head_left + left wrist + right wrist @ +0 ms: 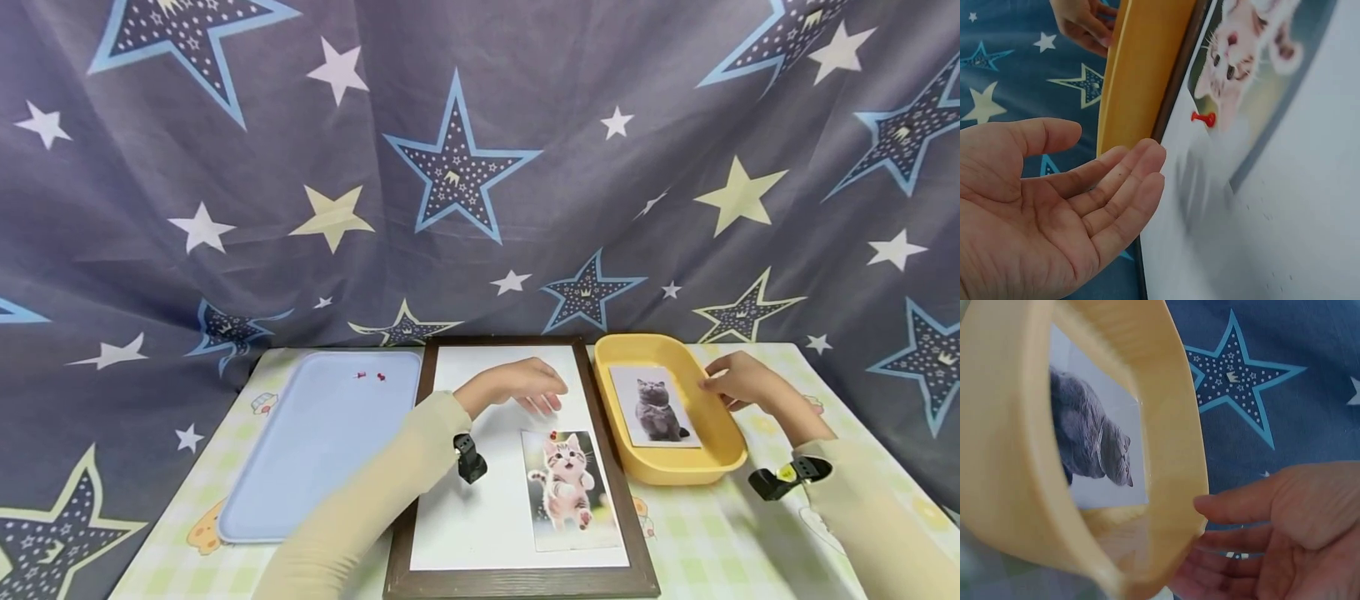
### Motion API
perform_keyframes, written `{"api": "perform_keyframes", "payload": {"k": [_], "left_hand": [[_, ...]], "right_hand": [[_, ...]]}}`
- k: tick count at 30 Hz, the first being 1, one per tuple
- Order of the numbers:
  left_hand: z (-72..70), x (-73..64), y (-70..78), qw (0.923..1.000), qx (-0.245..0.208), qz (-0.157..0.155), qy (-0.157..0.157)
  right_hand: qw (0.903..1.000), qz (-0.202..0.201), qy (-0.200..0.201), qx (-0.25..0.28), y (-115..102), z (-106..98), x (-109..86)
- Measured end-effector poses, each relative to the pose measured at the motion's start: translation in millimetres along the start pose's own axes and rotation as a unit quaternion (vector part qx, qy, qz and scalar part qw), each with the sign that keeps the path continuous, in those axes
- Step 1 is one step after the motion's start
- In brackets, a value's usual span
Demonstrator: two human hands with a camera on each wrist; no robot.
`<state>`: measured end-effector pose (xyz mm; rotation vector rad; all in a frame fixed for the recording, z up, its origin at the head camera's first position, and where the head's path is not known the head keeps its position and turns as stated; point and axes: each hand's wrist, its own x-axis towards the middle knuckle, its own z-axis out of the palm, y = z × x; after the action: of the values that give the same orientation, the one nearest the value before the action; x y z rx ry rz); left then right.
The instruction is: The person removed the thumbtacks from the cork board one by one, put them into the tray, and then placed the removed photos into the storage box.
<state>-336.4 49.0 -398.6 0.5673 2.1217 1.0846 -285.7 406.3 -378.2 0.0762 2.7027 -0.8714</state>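
My right hand (pixel 750 385) is at the right rim of a yellow plastic basin (pixel 693 473), its thumb at the rim and its fingers against the outer wall, gripping the edge. Inside the basin lies a photo of a grey cat (pixel 1094 431). Palm sideways, my left hand (pixel 525 385) hovers over a white board (pixel 465 508) with a dark brown frame, its fingers loosely bent and holding nothing. On that board, below the hand, is a kitten photo (pixel 567 492). A red push pin (pixel 1204 118) sticks in at the photo's top edge.
Left of the board lies a light blue tray (pixel 322 450), with two red push pins (pixel 381 377) near its far edge. A checked cloth (pixel 705 533) covers the table. Behind it hangs a dark curtain (pixel 570 192) with stars.
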Motion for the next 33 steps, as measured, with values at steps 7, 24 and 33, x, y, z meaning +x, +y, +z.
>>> {"api": "perform_keyframes", "payload": {"k": [7, 24, 33], "left_hand": [[-3.8, -5.2, -8.7, 0.9997, 0.005, -0.020, 0.009], [-1.4, -10.0, -21.7, 0.9997, 0.009, 0.020, 0.011], [7.4, -10.8, -26.5, 0.9978, 0.020, 0.058, 0.025]], "right_hand": [[0.9846, -0.050, 0.151, -0.073, -16, 12, -5.5], [0.9309, -0.242, 0.273, 0.012, -92, 68, -19.3], [0.9176, -0.323, 0.231, -0.017, -115, 110, -28.1]]}}
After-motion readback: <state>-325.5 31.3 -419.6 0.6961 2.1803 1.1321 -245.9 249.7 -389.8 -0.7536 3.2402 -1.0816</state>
